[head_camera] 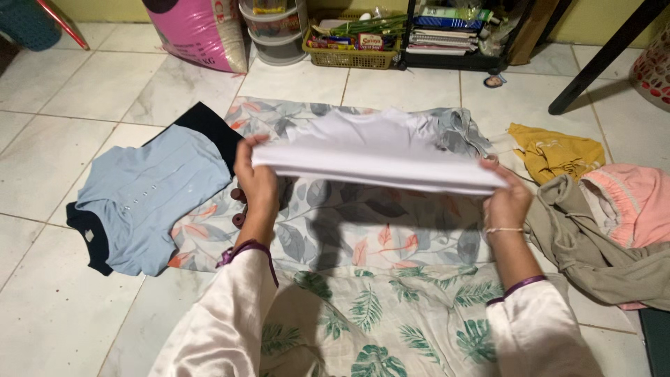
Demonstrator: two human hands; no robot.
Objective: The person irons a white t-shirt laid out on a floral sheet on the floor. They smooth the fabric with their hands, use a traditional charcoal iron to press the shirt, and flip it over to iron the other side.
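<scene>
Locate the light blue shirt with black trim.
In the head view, the light blue shirt lies flat on the tiled floor, left of the left hand, its edge overlapping the leaf-print cloth.

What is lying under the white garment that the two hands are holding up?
Under the white garment, held by the left hand and the right hand, lies a leaf-patterned cloth on the tiled floor. The part of the cloth directly behind the garment is hidden.

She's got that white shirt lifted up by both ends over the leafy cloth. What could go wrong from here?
The white shirt is held only at its edges by the left hand and right hand, so the folded layers could slip apart. Its far part drapes over a grey garment and might drag it along. It could also land crooked on the leaf-print cloth.
</scene>
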